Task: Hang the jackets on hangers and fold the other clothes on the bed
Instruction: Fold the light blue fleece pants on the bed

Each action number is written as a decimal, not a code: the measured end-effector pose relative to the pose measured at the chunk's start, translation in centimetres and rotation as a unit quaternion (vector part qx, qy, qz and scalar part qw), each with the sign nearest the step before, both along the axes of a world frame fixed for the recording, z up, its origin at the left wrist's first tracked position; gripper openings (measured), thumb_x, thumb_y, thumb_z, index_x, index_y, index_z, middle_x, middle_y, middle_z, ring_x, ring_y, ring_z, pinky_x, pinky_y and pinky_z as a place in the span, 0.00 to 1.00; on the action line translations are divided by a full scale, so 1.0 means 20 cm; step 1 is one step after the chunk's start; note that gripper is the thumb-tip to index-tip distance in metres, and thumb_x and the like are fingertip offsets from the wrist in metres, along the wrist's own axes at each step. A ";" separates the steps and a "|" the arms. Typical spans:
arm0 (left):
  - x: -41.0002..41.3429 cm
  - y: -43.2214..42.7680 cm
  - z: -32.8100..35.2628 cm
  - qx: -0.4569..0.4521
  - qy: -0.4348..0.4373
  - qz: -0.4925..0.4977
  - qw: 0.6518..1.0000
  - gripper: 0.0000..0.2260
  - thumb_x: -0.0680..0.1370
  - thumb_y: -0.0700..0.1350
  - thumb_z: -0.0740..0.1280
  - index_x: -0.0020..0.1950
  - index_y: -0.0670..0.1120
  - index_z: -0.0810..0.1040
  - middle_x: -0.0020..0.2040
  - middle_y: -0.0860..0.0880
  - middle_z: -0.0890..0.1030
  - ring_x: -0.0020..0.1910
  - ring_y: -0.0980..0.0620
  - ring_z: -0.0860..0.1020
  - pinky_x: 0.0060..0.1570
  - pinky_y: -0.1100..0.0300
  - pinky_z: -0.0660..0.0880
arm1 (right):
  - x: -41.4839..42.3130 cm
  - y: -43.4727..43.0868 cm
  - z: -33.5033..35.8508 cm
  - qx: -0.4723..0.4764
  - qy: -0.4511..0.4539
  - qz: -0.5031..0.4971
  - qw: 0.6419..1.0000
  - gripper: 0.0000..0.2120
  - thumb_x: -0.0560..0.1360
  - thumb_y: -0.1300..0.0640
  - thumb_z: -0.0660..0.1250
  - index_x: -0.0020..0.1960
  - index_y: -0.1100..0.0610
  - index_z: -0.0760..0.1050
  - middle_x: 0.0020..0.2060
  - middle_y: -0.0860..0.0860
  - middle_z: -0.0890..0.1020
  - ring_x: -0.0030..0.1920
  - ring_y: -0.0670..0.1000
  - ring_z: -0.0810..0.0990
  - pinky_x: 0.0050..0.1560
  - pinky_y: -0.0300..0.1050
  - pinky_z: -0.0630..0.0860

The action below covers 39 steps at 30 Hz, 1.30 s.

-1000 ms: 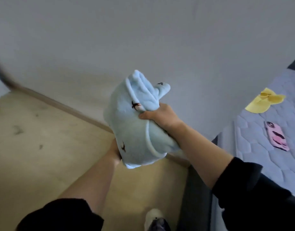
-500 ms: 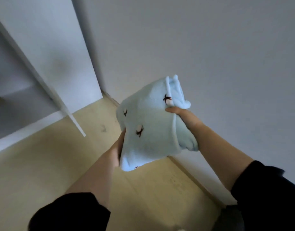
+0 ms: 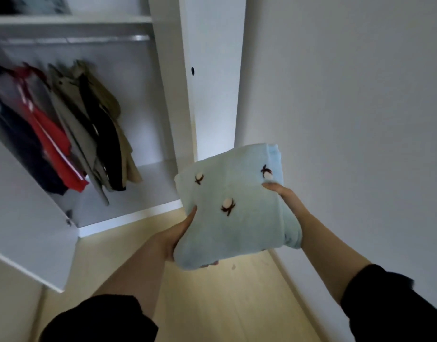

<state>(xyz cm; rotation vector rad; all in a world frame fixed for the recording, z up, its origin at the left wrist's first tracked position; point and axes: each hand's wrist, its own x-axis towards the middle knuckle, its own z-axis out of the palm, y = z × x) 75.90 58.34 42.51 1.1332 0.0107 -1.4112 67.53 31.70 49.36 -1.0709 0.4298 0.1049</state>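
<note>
Wardrobe door (image 3: pixel 27 218) open, jackets (image 3: pixel 84 129) hanging, beyond blue garment (image 3: pixel 237 218).

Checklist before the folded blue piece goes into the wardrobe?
1. Blue garment folded compact: ok.
2. Left hand grips its lower left edge: ok.
3. Right hand grips its right side, thumb on top: ok.
4. Wardrobe door open: ok.
5. Bare wardrobe floor right of the hanging jackets: ok.
6. Room on the upper shelf: cannot tell.
</note>
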 end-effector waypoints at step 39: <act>2.46 2.05 1.58 0.052 -0.396 0.541 0.740 0.18 0.79 0.44 0.63 0.68 0.41 0.72 0.56 0.39 0.80 0.49 0.41 0.80 0.46 0.51 0.76 | 3.04 1.98 1.19 -0.143 -0.230 0.182 0.945 0.16 0.70 0.54 0.71 0.57 0.56 0.78 0.46 0.59 0.85 0.46 0.59 0.84 0.47 0.50 0.79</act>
